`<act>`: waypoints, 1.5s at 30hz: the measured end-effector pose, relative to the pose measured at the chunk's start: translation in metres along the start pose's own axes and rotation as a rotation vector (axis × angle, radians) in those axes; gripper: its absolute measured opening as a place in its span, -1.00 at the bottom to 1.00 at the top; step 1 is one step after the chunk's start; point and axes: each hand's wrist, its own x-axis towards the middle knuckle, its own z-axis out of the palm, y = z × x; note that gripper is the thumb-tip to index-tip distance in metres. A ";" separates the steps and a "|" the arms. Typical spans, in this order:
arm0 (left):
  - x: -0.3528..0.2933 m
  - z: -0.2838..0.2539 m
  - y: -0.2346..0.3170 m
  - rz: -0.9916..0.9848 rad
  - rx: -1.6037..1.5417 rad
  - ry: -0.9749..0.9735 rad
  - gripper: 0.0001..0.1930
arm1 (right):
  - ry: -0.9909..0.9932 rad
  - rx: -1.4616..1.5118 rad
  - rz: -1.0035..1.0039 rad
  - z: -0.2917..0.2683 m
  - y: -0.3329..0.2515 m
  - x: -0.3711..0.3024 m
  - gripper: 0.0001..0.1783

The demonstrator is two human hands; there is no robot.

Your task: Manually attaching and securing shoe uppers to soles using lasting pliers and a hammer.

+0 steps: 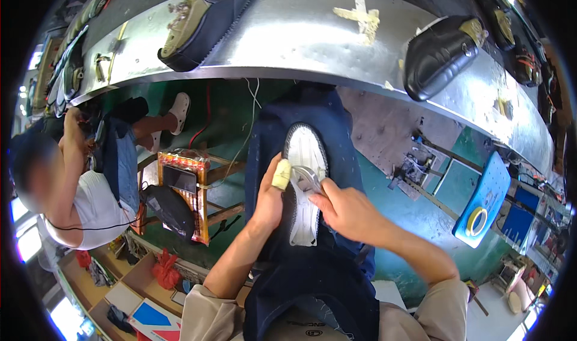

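Note:
A dark shoe upper lies bottom up across my lap, its pleated edge drawn in around a white sole board (303, 145). On its left side, my left hand (271, 193) grips the shoe, with yellowish tape (281, 174) wrapped round one digit. My right hand (348, 211) is closed round a pair of metal pincers (306, 177), whose rounded head rests on the middle of the white board. The pincers' handles are mostly hidden in the palm.
A metal bench (288, 46) curves across the front, bearing black shoes (442, 55) on lasts. At left sits a co-worker (90, 202) beside a rack holding a phone (179, 178). A blue stool (484, 199) with a tape roll (477, 221) stands at right.

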 end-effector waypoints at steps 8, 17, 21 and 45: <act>0.000 0.013 0.008 0.335 0.605 -0.023 -0.38 | -0.027 0.133 0.095 -0.026 -0.006 -0.017 -0.70; 0.003 -0.007 0.008 0.057 0.737 -0.044 -0.14 | 0.300 -0.365 -0.100 -0.013 0.033 0.023 -0.73; 0.012 -0.032 -0.001 0.210 0.131 0.126 -0.40 | 0.174 0.132 0.059 -0.013 0.044 -0.012 -0.48; 0.074 -0.075 0.207 0.785 0.369 0.573 -0.74 | 1.105 -0.149 0.381 -0.483 0.210 0.052 -0.24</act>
